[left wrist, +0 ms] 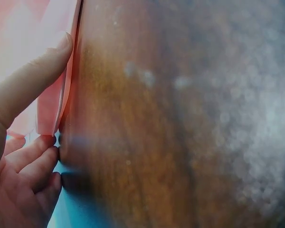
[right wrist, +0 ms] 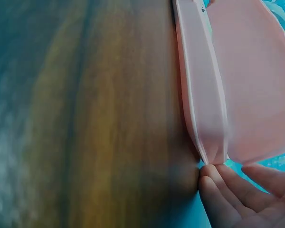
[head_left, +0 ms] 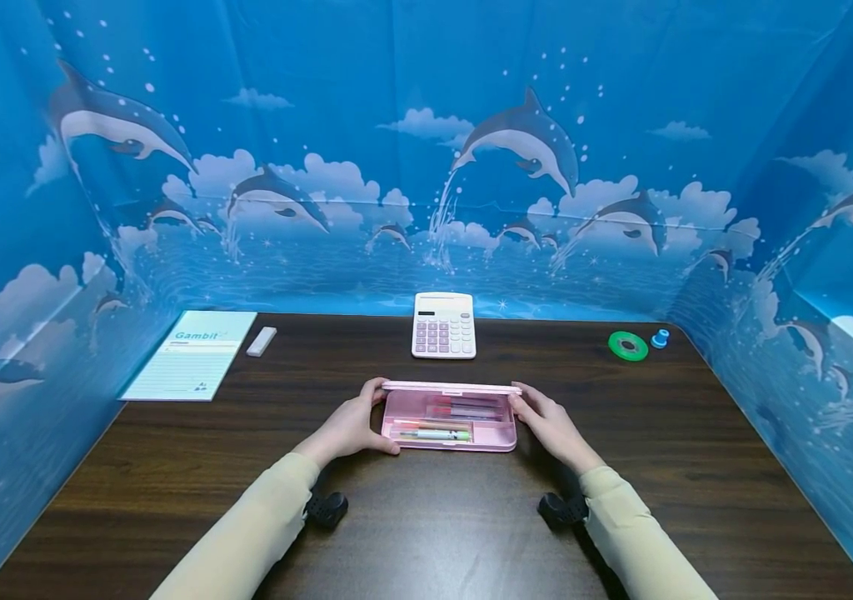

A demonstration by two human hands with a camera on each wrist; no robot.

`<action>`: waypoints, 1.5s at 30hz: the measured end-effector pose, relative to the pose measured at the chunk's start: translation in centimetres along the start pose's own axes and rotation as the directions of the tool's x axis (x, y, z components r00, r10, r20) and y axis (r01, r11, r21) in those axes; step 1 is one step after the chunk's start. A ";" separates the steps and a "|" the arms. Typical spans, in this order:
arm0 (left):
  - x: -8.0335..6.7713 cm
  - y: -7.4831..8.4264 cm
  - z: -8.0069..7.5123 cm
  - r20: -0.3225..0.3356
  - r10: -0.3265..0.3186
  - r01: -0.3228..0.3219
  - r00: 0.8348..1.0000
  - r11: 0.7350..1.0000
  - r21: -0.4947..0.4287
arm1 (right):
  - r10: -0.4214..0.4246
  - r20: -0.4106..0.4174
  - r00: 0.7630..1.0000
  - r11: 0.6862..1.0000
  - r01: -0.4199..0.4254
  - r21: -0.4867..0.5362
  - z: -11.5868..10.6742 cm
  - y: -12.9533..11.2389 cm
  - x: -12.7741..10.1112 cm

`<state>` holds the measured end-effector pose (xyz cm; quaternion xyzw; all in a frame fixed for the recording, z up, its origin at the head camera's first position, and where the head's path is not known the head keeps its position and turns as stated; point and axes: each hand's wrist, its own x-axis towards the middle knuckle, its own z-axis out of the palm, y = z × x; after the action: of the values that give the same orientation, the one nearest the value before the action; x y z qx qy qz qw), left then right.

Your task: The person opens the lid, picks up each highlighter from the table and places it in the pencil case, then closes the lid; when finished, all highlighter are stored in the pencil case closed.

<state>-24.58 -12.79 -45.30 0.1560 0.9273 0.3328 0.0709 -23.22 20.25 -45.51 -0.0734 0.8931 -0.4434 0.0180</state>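
- Holding the pink pencil case [head_left: 447, 421] at both ends, the left hand [head_left: 347, 429] and the right hand [head_left: 552, 427] stay apart, fingers curled on the raised lid.
- The case sits open at the near middle of the dark wooden desk [head_left: 696, 450], with pens [head_left: 437, 433] inside.
- "Gambit" is printed on the notepad [head_left: 190, 354] at far left.
- Only the head view shows the calculator [head_left: 444, 325], eraser [head_left: 261, 341] and green tape roll [head_left: 627, 345].
- Both wrist views show blurred fingertips [left wrist: 47, 57] on the pink edge.
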 end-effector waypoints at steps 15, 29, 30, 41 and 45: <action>0.1 0.0 0.1 0.037 -0.001 -0.002 0.999 0.996 0.087 | 0.009 0.135 0.991 0.998 -0.001 -0.063 -0.6 0.5 -0.1; 0.1 -0.2 -0.1 0.066 0.011 -0.017 0.998 0.995 0.101 | -0.024 0.189 0.982 0.993 0.045 -0.109 -0.6 0.5 0.3; 0.1 -0.2 -0.1 0.069 0.011 -0.018 0.998 0.995 0.101 | -0.027 0.190 0.981 0.992 0.050 -0.117 -0.6 0.5 0.3; 0.3 0.0 -0.5 0.096 0.016 -0.028 0.995 0.992 0.125 | -0.054 0.209 0.976 0.986 0.085 -0.140 -0.7 0.6 0.5; 0.2 0.0 -0.8 0.120 0.020 -0.034 0.993 0.992 0.118 | -0.053 0.211 0.976 0.985 0.086 -0.152 -0.6 0.6 0.5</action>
<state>-24.93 -13.19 -44.67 0.1918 0.9376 0.2676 0.1120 -23.84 21.04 -45.63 -0.1513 0.9161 -0.3606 0.0889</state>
